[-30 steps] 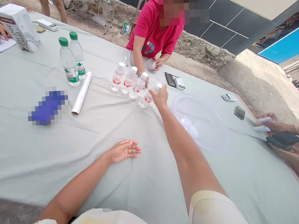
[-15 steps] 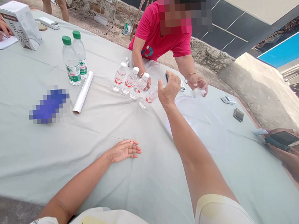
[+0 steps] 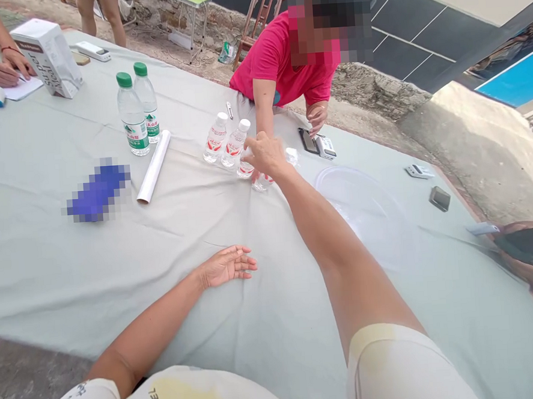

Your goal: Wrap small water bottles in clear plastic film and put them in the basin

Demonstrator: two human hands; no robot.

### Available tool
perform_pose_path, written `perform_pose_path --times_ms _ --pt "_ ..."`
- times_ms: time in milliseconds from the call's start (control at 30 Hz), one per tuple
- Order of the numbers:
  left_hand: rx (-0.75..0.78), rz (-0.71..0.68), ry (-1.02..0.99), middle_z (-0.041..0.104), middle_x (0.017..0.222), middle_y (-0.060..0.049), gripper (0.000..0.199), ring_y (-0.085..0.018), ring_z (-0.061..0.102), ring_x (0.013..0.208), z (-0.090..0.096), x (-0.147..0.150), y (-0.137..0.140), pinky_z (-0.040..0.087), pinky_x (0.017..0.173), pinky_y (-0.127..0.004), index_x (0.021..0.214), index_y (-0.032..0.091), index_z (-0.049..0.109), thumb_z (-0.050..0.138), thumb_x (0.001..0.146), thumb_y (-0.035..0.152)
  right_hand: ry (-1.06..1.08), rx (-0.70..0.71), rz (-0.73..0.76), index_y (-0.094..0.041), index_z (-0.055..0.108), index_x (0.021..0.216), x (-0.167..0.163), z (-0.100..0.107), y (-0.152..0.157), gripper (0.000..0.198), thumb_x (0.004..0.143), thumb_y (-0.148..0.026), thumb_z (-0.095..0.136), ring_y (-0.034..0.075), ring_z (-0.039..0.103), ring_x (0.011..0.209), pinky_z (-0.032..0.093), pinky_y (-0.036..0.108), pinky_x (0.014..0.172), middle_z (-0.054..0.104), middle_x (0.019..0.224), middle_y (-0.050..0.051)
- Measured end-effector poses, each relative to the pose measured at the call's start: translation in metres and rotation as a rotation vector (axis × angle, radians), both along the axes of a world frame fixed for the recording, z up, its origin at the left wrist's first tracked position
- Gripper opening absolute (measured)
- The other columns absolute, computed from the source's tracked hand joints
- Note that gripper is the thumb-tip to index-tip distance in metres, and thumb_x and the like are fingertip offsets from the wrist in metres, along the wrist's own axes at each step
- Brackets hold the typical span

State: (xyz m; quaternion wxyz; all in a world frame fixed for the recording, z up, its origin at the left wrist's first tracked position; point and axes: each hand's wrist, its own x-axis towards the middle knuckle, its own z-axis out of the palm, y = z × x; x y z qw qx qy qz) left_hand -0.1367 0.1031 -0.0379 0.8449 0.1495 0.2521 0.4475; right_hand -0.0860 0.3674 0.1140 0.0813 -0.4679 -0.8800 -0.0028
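My left hand (image 3: 228,266) lies palm partly up on the cloth-covered table, fingers loosely spread, holding nothing. My right hand (image 3: 263,153) reaches over a row of small clear water bottles with red-and-white labels. Its fingers are bent and apart; it hides the top of the third bottle (image 3: 245,167), and contact cannot be made out. Two bottles, the left one (image 3: 215,139) and its neighbour (image 3: 233,144), stand upright with white caps. Beyond my wrist shows a white cap-like piece (image 3: 291,156). A lower bottle (image 3: 262,182) is partly covered by my arm.
Across the table a person in a pink shirt (image 3: 262,61) stretches one arm behind the bottles. Green-capped bottles (image 3: 134,126), a white paper roll (image 3: 154,167) and a blurred blue item (image 3: 99,194) lie left. A clear round tray (image 3: 360,188) is right of my arm.
My right hand has moved left from beside the round tray to over the small bottles, its fingers now bent. The person opposite has drawn one hand back from the tray, without the white piece.
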Motion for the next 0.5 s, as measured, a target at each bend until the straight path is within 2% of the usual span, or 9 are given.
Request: perform_pose_path --times_ms 133,233,300,400,500 --pt "-0.012 -0.001 -0.005 0.067 0.119 -0.013 0.04 -0.025 0.064 0.114 0.004 0.0 -0.001 0.043 0.102 -0.045 0.122 0.022 0.056 0.072 0.087 0.031 0.12 -0.08 0.078 -0.022 0.066 0.1 0.016 0.003 -0.059 0.024 0.082 -0.038 0.065 0.026 0.058 0.086 0.045 0.038 0.077 0.063 0.099 0.009" --pt "0.01 -0.045 0.029 0.064 0.126 -0.014 0.04 -0.023 0.059 0.123 0.006 0.0 -0.002 0.039 0.11 -0.044 0.123 0.02 0.06 0.073 0.087 0.03 0.123 -0.165 0.146 -0.021 0.064 0.094 0.024 0.002 -0.105 0.023 0.083 -0.042 0.063 0.023 0.058 0.081 0.043 0.034 0.073 0.064 0.088 0.006" --pt "0.029 -0.087 0.069 0.062 0.13 -0.014 0.039 -0.023 0.055 0.128 0.008 0.0 -0.004 0.035 0.114 -0.044 0.121 0.02 0.062 0.074 0.086 0.031 0.12 -0.188 0.139 -0.022 0.063 0.095 0.024 0.001 -0.129 0.025 0.085 -0.045 0.062 0.022 0.058 0.078 0.041 0.032 0.071 0.065 0.088 0.006" --pt "0.062 -0.13 0.168 0.058 0.137 -0.014 0.039 -0.025 0.05 0.135 0.01 0.002 -0.007 0.032 0.117 -0.044 0.12 0.021 0.065 0.075 0.084 0.035 0.137 -0.215 0.096 -0.022 0.061 0.105 0.025 0.004 -0.147 0.038 0.085 -0.055 0.062 0.023 0.061 0.081 0.042 0.032 0.07 0.067 0.095 0.008" --pt "0.121 -0.121 0.321 0.056 0.139 -0.013 0.037 -0.028 0.047 0.137 0.013 0.006 -0.014 0.034 0.116 -0.045 0.113 0.021 0.068 0.076 0.083 0.039 0.242 -0.273 0.09 -0.022 0.059 0.118 0.044 0.017 -0.139 0.053 0.086 -0.064 0.057 0.025 0.064 0.089 0.044 0.033 0.075 0.069 0.1 0.008"
